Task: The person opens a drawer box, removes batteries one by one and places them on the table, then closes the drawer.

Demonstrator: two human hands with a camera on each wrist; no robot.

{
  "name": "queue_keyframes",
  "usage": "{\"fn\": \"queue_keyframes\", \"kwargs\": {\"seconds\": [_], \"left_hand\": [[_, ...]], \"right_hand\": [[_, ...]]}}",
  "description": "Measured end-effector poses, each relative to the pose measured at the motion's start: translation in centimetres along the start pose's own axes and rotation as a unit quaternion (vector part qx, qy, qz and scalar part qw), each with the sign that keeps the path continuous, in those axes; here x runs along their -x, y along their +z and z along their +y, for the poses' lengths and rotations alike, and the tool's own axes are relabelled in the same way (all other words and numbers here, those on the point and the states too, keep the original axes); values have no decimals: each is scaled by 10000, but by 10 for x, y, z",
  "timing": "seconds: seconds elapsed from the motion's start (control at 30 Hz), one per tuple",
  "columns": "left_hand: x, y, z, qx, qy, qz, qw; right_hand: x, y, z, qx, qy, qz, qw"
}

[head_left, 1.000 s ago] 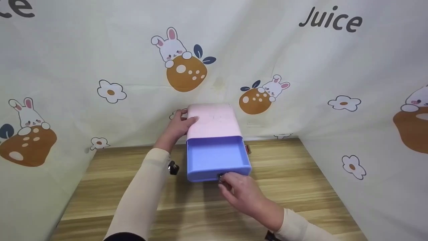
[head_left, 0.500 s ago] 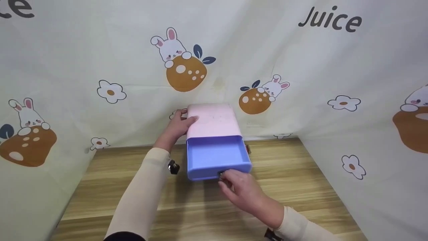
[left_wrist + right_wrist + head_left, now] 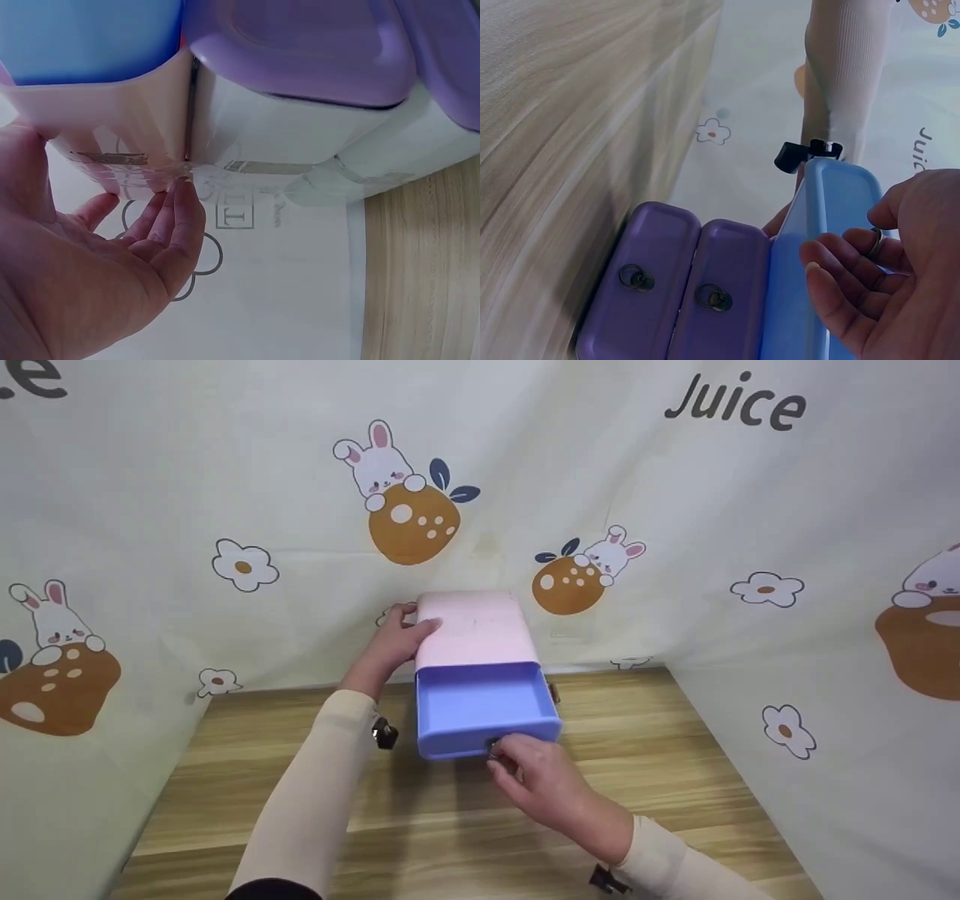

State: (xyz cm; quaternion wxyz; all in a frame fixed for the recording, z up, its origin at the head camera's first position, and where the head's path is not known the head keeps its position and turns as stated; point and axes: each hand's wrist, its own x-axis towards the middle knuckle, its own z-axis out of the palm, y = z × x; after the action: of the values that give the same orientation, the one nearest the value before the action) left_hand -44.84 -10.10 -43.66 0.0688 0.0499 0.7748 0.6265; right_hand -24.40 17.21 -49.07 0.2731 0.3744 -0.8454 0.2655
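Observation:
A small drawer cabinet with a pink top case (image 3: pixel 480 630) stands at the back of the table. Its blue drawer (image 3: pixel 480 697) is pulled partway out, and nothing shows inside. My left hand (image 3: pixel 391 645) grips the pink case from the left, thumb on top. In the left wrist view its fingers (image 3: pixel 184 232) touch the case's far end. My right hand (image 3: pixel 547 780) pinches the metal ring pull (image 3: pixel 876 240) on the blue drawer's front. Two purple drawers (image 3: pixel 660 240) with ring pulls sit beneath the blue one, pushed in, seen in the right wrist view.
A wooden tabletop (image 3: pixel 660 780) lies under the cabinet. Behind and beside it hangs a pale cloth (image 3: pixel 315 525) printed with rabbits and flowers; the cabinet stands close to the back cloth. A small reddish-brown item (image 3: pixel 554 693) shows at the cabinet's right side.
The blue drawer has slid a little further into the pink case, with my right hand moving along with it. My left hand keeps its hold. The head view has shifted slightly.

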Motion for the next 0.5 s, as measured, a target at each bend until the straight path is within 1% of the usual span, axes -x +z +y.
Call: {"fn": "queue_keyframes", "kwargs": {"seconds": [0.07,0.3,0.5], "left_hand": [[0,0,0,-99,-25,15,9999],[1,-1,1,-112,29,43,9999],[3,-1,3,-276,-63,46,9996]], "right_hand": [[-1,0,0,-11,47,-44,10000],[-6,-1,0,-83,209,-156,9996],[-9,-1,0,-76,337,-218,9992]]}}
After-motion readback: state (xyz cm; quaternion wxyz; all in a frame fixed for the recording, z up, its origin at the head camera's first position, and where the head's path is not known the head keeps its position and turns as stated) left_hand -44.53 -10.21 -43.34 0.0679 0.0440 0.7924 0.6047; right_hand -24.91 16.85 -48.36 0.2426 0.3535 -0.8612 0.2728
